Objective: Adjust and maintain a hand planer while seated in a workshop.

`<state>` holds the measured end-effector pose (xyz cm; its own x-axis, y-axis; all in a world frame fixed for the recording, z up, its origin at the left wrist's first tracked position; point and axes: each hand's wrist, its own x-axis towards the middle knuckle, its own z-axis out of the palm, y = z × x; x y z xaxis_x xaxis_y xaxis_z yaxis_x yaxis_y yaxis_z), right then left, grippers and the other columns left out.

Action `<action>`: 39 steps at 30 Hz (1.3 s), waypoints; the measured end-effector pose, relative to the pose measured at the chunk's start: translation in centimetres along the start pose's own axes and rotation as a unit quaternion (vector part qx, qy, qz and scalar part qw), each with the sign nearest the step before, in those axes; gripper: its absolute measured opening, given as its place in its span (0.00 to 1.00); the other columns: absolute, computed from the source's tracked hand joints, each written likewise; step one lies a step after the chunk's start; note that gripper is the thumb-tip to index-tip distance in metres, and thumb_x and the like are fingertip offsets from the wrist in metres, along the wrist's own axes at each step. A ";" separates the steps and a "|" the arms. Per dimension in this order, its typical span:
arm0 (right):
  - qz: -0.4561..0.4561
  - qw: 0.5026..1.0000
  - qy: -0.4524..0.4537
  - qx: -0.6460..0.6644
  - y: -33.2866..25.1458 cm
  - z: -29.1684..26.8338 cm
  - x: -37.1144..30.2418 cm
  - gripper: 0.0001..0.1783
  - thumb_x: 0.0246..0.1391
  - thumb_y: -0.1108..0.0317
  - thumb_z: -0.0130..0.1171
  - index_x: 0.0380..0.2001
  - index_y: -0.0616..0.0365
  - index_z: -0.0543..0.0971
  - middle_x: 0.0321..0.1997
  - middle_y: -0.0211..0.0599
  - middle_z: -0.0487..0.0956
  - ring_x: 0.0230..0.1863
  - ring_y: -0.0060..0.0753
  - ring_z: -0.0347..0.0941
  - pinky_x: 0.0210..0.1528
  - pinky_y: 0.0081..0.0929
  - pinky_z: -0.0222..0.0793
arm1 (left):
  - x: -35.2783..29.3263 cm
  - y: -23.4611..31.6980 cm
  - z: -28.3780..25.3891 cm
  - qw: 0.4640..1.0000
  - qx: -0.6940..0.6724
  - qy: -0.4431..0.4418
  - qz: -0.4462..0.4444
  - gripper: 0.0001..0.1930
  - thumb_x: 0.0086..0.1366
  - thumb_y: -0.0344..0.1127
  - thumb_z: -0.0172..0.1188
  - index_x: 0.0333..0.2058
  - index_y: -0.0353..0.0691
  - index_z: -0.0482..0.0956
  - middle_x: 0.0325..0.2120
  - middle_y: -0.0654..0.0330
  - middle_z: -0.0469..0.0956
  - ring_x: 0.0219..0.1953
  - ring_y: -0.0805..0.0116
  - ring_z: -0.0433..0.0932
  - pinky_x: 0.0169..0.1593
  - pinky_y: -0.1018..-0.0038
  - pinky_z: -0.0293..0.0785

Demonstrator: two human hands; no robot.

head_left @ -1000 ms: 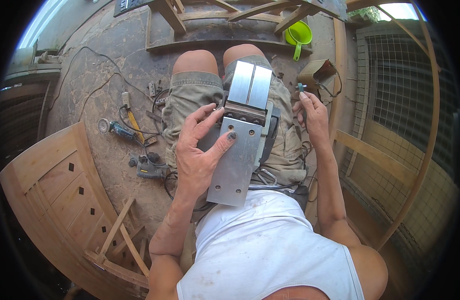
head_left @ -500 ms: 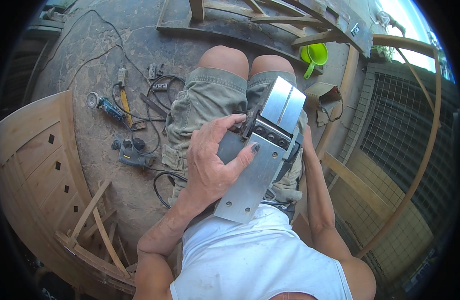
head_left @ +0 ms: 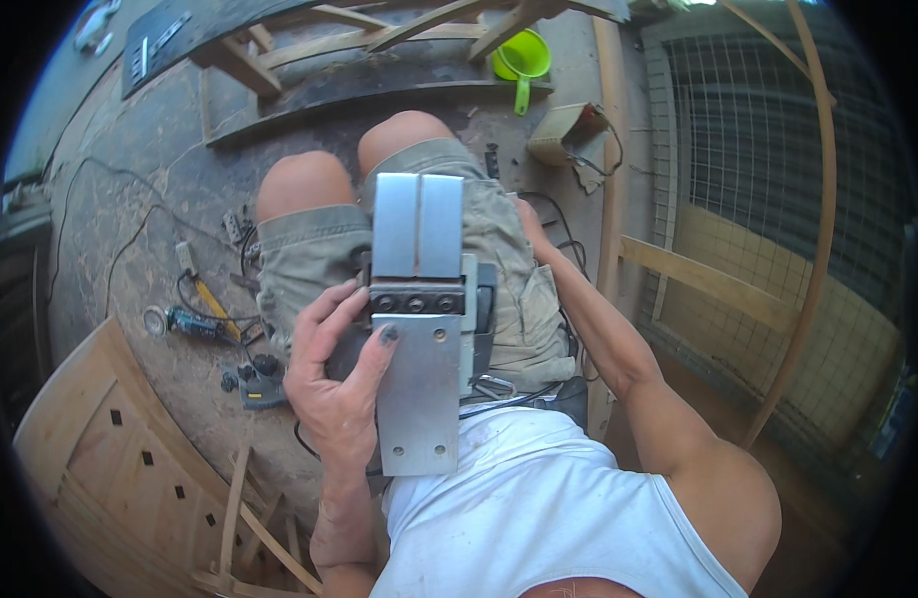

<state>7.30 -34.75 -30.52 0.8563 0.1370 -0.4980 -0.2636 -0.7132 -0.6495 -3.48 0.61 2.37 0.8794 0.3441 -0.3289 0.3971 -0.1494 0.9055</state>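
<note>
An electric hand planer lies upside down on my lap, its two silver sole plates and the bolted dark cutter block between them facing up. My left hand is closed round the planer's left side, the dark-nailed thumb on the sole and the fingers beside the cutter block. My right arm stretches along the outside of my right thigh. My right hand shows only in part beside the thigh, near a black cord on the floor; its fingers are hidden.
On the floor at left lie an angle grinder, another power tool and a power strip with cords. A carved wooden panel leans lower left. Ahead are a wooden frame, a green dipper and a box.
My view has turned to the right. My right hand has moved from beside the planer outward along my right thigh. My left hand still grips the planer, which appears more upright in view.
</note>
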 end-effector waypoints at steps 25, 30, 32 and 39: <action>0.145 0.979 0.061 -0.133 5.8 11.0 11.5 0.21 0.63 0.70 0.62 0.58 0.65 0.84 0.72 0.69 0.75 0.69 0.75 0.77 0.68 0.62 0.77 | 0.1 3.0 3.7 0.988 0.082 0.102 -0.079 0.12 0.73 0.38 0.75 0.38 0.32 0.89 0.58 0.44 0.84 0.61 0.54 0.81 0.72 0.52 0.70; 0.169 0.981 0.042 -0.082 4.4 7.6 10.5 0.20 0.66 0.67 0.60 0.57 0.66 0.82 0.62 0.68 0.79 0.59 0.73 0.81 0.63 0.62 0.79 | 0.2 2.4 2.9 0.989 0.052 0.098 -0.100 0.12 0.71 0.37 0.77 0.38 0.33 0.89 0.57 0.48 0.83 0.61 0.56 0.80 0.72 0.53 0.69; 0.143 0.983 0.072 -0.094 4.8 5.4 10.0 0.18 0.67 0.66 0.60 0.55 0.65 0.83 0.59 0.65 0.81 0.58 0.71 0.82 0.63 0.60 0.79 | 0.3 2.3 3.2 0.992 0.048 0.083 -0.083 0.11 0.71 0.36 0.76 0.38 0.32 0.89 0.56 0.49 0.83 0.60 0.57 0.80 0.71 0.55 0.70; 0.004 0.914 0.406 0.006 2.5 -9.1 12.1 0.15 0.69 0.65 0.58 0.48 0.63 0.86 0.47 0.58 0.87 0.53 0.65 0.85 0.58 0.54 0.81 | -0.4 1.0 1.6 0.991 0.041 0.109 -0.064 0.10 0.72 0.34 0.75 0.40 0.31 0.89 0.55 0.50 0.84 0.58 0.59 0.81 0.68 0.59 0.73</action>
<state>21.02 -41.10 -32.89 0.9004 -0.4266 0.0849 -0.2716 -0.7038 -0.6565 -3.01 -1.18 2.97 0.7458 0.5562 -0.3665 0.5306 -0.1635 0.8317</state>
